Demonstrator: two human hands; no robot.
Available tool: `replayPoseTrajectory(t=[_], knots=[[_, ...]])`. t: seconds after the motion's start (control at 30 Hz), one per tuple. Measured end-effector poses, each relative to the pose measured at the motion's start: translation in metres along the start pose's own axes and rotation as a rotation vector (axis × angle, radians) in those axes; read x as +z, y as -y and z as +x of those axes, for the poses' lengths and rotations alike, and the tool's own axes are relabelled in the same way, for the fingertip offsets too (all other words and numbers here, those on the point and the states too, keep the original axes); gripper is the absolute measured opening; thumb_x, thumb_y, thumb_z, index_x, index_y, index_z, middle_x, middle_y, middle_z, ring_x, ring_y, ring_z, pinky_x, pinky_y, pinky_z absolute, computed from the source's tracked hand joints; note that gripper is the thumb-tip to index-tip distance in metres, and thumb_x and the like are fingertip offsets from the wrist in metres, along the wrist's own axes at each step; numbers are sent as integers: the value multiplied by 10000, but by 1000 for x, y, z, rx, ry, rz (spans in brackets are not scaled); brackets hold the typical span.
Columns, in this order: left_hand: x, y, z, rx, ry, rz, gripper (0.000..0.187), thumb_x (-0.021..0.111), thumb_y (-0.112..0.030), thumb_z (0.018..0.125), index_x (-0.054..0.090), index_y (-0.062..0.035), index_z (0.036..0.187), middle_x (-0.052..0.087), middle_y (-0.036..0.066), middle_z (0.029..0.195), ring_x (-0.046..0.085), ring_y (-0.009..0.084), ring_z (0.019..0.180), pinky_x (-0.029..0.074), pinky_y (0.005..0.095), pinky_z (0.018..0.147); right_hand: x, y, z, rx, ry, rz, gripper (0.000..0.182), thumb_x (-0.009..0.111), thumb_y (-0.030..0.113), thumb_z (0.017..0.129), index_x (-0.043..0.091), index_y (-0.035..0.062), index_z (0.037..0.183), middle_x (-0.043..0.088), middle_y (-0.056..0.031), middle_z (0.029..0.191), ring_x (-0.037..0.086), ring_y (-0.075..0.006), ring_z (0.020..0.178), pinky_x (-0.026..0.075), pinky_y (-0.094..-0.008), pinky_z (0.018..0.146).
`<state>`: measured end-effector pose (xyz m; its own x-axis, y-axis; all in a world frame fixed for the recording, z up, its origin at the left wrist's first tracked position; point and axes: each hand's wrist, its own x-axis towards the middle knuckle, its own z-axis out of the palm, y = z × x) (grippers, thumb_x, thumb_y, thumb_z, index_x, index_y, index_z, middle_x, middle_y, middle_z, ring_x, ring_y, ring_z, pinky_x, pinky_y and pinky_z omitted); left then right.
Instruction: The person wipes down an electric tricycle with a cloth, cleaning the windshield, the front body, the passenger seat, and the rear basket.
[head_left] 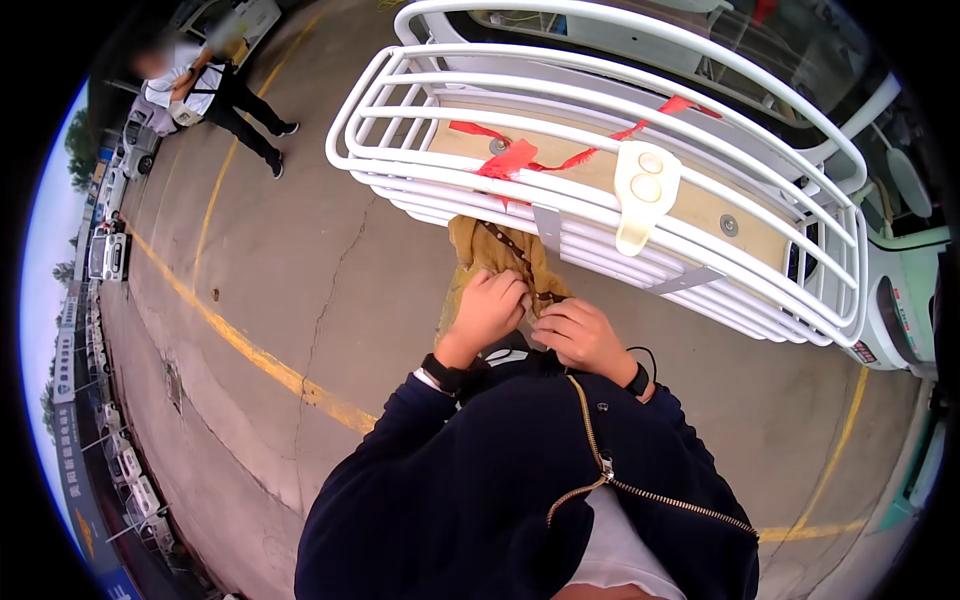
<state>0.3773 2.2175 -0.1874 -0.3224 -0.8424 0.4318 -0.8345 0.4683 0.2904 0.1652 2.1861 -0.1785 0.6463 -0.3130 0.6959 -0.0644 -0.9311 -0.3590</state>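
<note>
A crumpled tan-brown cloth (492, 248) with a dark dotted strip hangs in front of my chest, just below the near edge of a white metal rack (600, 135). My left hand (488, 312) is closed on the cloth's lower left part, fingers bent. On the right, my right hand (578, 335) pinches the lower right end near the dark strip. Both fingertips lie close together. Red ribbon (510, 160) is tied around the rack's bars, and a cream plastic piece (646, 190) with two round spots sits on its front bars.
Beyond the rack stands a vehicle with a pale body (905, 290). A person (215, 95) in a white top stands at the upper left. Yellow lines (265, 362) cross the grey pavement, and parked vehicles (108, 255) line the far left.
</note>
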Motion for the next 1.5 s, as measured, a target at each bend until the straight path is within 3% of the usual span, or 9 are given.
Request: replayPoseTrajectory(t=[0.17, 0.23, 0.5, 0.7, 0.87, 1.17, 1.33, 1.43, 1.5], knots=[[6, -20, -17, 50, 159, 98, 284, 723, -179, 691, 598, -109, 937, 571, 42, 862, 577, 250, 583, 467, 356, 530, -15, 5, -19, -2, 28, 56, 165, 662, 63, 669, 673, 83, 833, 649, -26, 896, 641, -220, 912, 525, -349, 790], [3, -32, -9, -54, 130, 107, 309, 741, -222, 702, 600, -113, 954, 580, 34, 878, 589, 245, 572, 471, 346, 519, -28, 6, -19, 31, -136, -148, 162, 668, 71, 680, 683, 83, 840, 663, -31, 926, 652, -223, 957, 533, -357, 781], [7, -55, 64, -18, -346, -32, 181, 772, -117, 721, 637, -90, 839, 599, 19, 725, 580, 202, 508, 450, 308, 468, -57, -9, -10, 77, -477, -475, 229, 660, 37, 716, 745, 44, 929, 678, -63, 1028, 646, -269, 1004, 542, -399, 821], [29, -40, 74, -129, -267, 108, 65, 689, -168, 825, 690, -102, 823, 615, 76, 584, 606, 249, 467, 486, 359, 447, -1, -23, -23, 365, -263, -828, 351, 596, 79, 821, 688, 23, 1155, 634, -97, 1223, 566, -296, 1159, 439, -462, 1018], [36, -32, 74, -153, -233, 26, 155, 628, -210, 886, 710, -92, 828, 607, 107, 544, 594, 297, 434, 491, 398, 425, 9, -19, 3, 586, -160, -845, 370, 550, 65, 867, 626, -12, 1221, 616, -170, 1222, 571, -367, 1124, 428, -499, 1005], [39, -37, 62, -254, 90, -97, 372, 494, -275, 989, 506, 34, 1197, 596, 158, 529, 618, 348, 475, 480, 463, 433, 5, -28, 13, 683, 52, -875, 367, 587, 197, 867, 641, 25, 1187, 648, -179, 1116, 598, -364, 1062, 433, -503, 970], [24, -39, 56, -253, 81, -221, 444, 531, -299, 964, 467, 5, 1281, 613, 164, 554, 613, 409, 504, 493, 508, 491, -21, 8, 11, 521, -199, -749, 326, 609, -45, 751, 706, 37, 1051, 688, -128, 1132, 643, -311, 1024, 515, -394, 887], [9, -34, 45, -239, 230, -286, 464, 615, -282, 908, 482, -61, 1294, 692, 174, 799, 664, 392, 678, 519, 486, 592, -28, 32, -6, 558, -287, -321, 345, 570, -119, 696, 727, 35, 961, 724, -118, 964, 679, -299, 875, 540, -370, 788], [6, -32, 29, -63, 226, -345, 498, 697, -238, 833, 527, -107, 1281, 661, 161, 1115, 653, 357, 952, 525, 451, 767, -24, 53, -7, 596, -299, -250, 341, 552, -138, 675, 724, 27, 919, 723, -113, 895, 679, -291, 797, 542, -355, 732]])
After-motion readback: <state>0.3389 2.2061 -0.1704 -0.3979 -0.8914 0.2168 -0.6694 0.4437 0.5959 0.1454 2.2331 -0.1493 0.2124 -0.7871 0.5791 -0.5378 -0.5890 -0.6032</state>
